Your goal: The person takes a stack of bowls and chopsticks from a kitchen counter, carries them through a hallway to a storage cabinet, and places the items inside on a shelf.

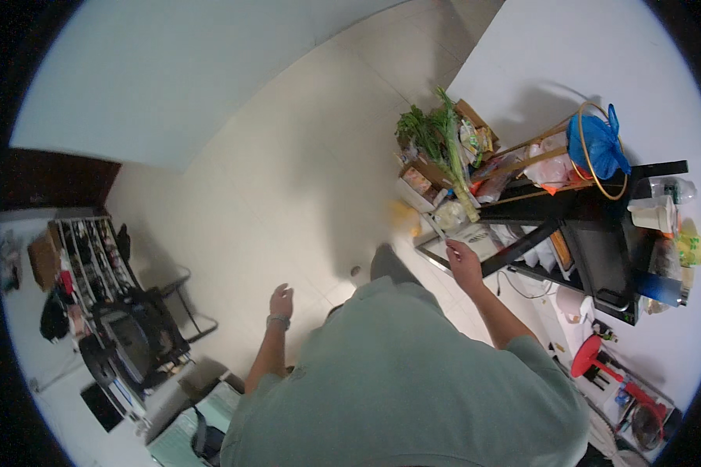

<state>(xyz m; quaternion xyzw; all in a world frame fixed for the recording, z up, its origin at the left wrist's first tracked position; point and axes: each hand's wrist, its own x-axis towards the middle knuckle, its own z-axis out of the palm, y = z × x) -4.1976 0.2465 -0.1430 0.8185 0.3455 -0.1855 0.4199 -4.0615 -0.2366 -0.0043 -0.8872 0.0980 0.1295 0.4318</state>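
My left hand [281,302], with a band at its wrist, hangs over the pale tiled floor [239,233]. Its fingers are loosely bent and nothing shows in them. On the other side, my right hand [463,262] is at the lower front of a black rack [520,248], beside its light-edged bottom shelf [432,254]. A thin pale strip meets its fingertips; whether I hold it cannot be told. Just beyond lie a long green-and-white stalk vegetable [457,169], leafy greens [417,128] and a bagged pale vegetable [450,215].
Cardboard boxes [417,184] stand by the rack. A blue plastic bag [596,143] sits near a gold-coloured hoop. A black oven-like appliance [599,251] occupies the rack. A loose cable [526,293] hangs below. Across the room are a black chair [134,338] and a shoe rack [96,251].
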